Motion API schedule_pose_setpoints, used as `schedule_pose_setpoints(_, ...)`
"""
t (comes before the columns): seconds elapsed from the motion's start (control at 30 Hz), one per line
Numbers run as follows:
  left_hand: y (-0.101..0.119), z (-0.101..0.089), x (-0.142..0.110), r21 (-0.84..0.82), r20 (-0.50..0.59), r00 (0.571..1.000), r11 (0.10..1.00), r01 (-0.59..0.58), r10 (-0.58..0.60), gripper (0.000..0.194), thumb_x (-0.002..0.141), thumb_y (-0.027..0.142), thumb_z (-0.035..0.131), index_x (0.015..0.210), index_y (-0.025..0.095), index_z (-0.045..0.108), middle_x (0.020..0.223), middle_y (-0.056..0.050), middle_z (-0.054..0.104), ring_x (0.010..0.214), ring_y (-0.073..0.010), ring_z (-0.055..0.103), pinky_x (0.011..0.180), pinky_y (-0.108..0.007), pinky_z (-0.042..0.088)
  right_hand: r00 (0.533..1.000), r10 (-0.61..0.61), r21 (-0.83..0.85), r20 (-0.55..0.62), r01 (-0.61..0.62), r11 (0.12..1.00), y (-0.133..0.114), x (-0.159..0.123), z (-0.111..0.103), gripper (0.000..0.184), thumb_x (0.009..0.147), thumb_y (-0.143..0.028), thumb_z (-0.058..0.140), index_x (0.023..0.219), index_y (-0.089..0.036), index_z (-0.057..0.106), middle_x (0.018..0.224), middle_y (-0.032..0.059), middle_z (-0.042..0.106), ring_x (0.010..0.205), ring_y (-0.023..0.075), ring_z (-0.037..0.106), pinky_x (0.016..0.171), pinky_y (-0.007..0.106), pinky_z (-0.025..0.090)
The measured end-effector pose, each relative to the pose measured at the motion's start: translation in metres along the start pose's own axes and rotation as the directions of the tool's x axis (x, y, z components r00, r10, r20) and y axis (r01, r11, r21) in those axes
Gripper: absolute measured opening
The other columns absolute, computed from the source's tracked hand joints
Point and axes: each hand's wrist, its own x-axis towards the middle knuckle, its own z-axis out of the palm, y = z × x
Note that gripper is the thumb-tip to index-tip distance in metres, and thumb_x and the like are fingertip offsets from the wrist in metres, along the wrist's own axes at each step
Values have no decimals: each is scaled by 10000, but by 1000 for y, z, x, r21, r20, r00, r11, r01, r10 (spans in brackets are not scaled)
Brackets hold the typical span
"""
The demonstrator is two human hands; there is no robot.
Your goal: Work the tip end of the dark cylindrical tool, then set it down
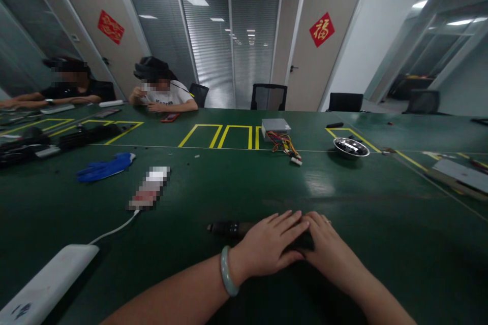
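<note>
Both our hands rest palm down over a dark, rod-shaped tool [224, 229] on the green bench [183, 193]. The tool lies crosswise in front of us, its long axis running left to right, beneath and just beyond our palms. Its narrow left end shows beside our left hand [263, 244], the nearer one to that end; our right hand [328, 246] covers the other side. Our left fingers are stretched out, slightly apart; our right fingers lie close together, meeting the left fingertips. We cannot tell whether the right ones grip the tool. Farther left is a blue glove [104, 167]; beyond, a metal bowl [351, 148].
</note>
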Motion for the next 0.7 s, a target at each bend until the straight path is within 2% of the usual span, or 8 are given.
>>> schedule_pose_setpoints(0.1,1,5,1,49,17,1000,999,11,-12,534,952,403,489,1447,285,327,1514,-35,366,1324,-215,426,1052,-385,398,983,110,3,150,-111,994,21,-11,-24,276,693,-285,666,958,-230,615,1021,39,601,948,222,571,847,347,427)
schedule_pose_setpoints(0.2,3,9,3,83,12,998,995,61,-62,419,949,333,509,1362,313,437,1417,-17,484,1176,-192,535,938,-353,459,940,212,-11,269,-217,976,39,-15,-28,225,670,-277,678,885,-236,622,926,12,617,819,187,585,684,282,407)
schedule_pose_setpoints(0.33,7,8,5,91,0,996,992,88,-88,353,960,314,483,1312,294,483,1357,-29,527,1109,-198,556,896,-351,458,922,274,-22,274,-279,960,48,-10,-21,145,712,-247,639,857,-236,640,860,5,645,744,166,595,608,259,365)
schedule_pose_setpoints(0.47,11,2,6,64,21,994,992,106,-107,355,954,298,486,1308,302,477,1332,-20,537,1094,-198,552,894,-351,452,929,271,-20,253,-274,961,49,-7,-20,103,745,-221,604,828,-247,658,827,1,667,733,175,609,603,265,362)
schedule_pose_setpoints(0.57,10,-3,6,48,48,988,989,143,-145,345,945,287,488,1290,292,490,1297,-26,548,1077,-201,550,896,-354,446,953,255,16,163,-261,965,47,-7,-18,132,801,-231,558,883,-250,659,874,19,676,783,193,625,658,287,400)
schedule_pose_setpoints(0.63,9,-6,6,46,57,981,982,183,-186,328,935,269,491,1262,282,505,1254,-31,557,1053,-199,549,892,-351,444,960,279,15,10,-279,960,41,-6,-14,181,865,-245,486,944,-233,649,963,56,669,853,214,631,725,316,428)
schedule_pose_setpoints(0.7,8,-9,5,40,59,974,976,215,-217,302,921,250,497,1221,273,521,1204,-32,565,1035,-199,542,885,-346,445,937,294,-14,-188,-302,953,31,-3,-9,254,924,-257,393,1023,-209,622,1054,94,638,894,229,630,769,338,439)
